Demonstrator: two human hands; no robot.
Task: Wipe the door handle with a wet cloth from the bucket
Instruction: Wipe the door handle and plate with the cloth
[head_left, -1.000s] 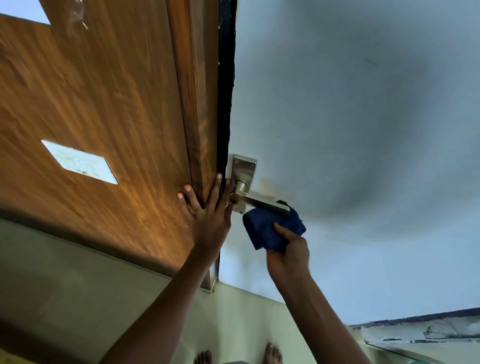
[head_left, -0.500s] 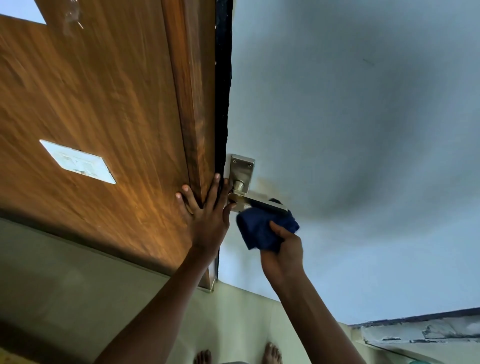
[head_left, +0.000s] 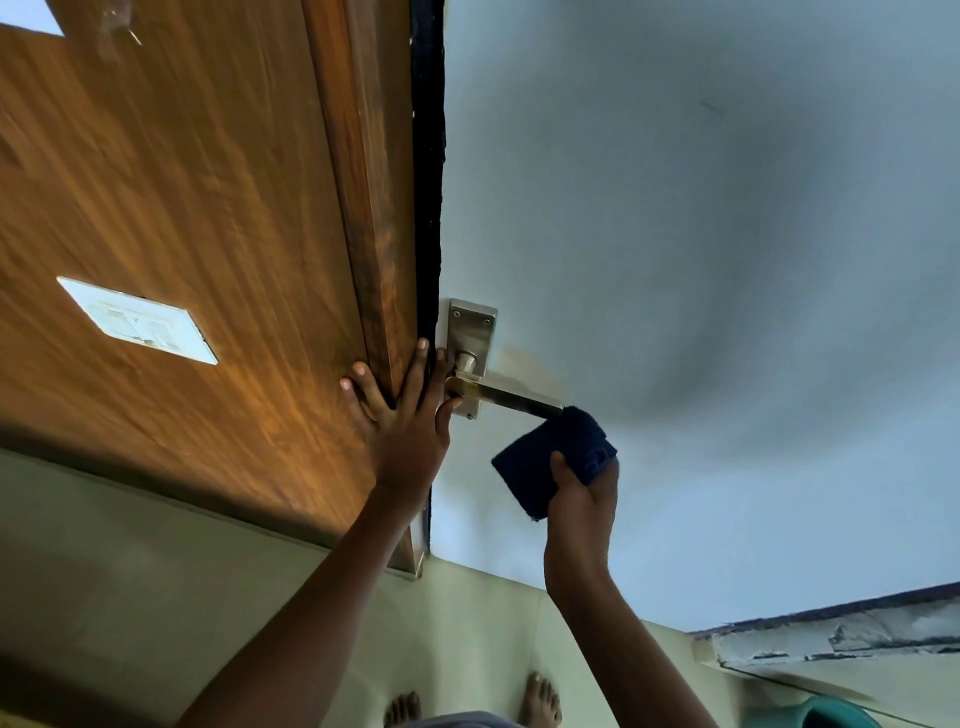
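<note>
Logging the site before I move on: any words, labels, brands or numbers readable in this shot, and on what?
None can be read.
White plate on the wooden panel: faint marks, too blurred to read.
Door handle and its backplate: no marking visible.
Blue cloth in the right hand: no label visible.

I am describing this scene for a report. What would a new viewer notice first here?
First, the dark blue cloth gripped in the right hand, touching the free end of the metal door handle at centre. Next, the left hand pressed flat against the wooden door frame beside the handle.
</note>
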